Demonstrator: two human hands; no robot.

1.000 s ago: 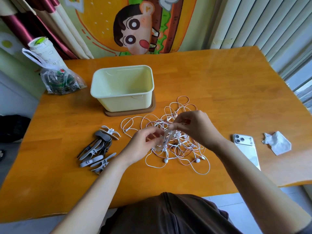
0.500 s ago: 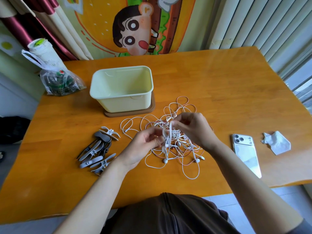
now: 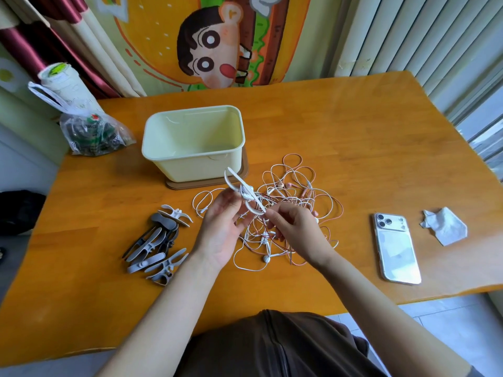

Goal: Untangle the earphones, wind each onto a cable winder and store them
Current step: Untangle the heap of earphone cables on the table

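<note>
Winding, first set under way. Left hand (image 3: 220,227) grips a white winder (image 3: 237,181), lifted above the table (image 3: 353,131), a few turns of cord (image 3: 247,195) at its waist. Right hand (image 3: 296,227) pinches the cord just beside the winder's lower tip. The cord trails down into the tangle (image 3: 299,202), which lies on the table under and beyond both hands. Box (image 3: 166,148): behind, nothing seen inside. Spare winders (image 3: 158,246): left. Advice: keep the cord taut, lay turns side by side, and ease slack from the tangle before each turn, since a snagged loop would likely drag the heap.
</note>
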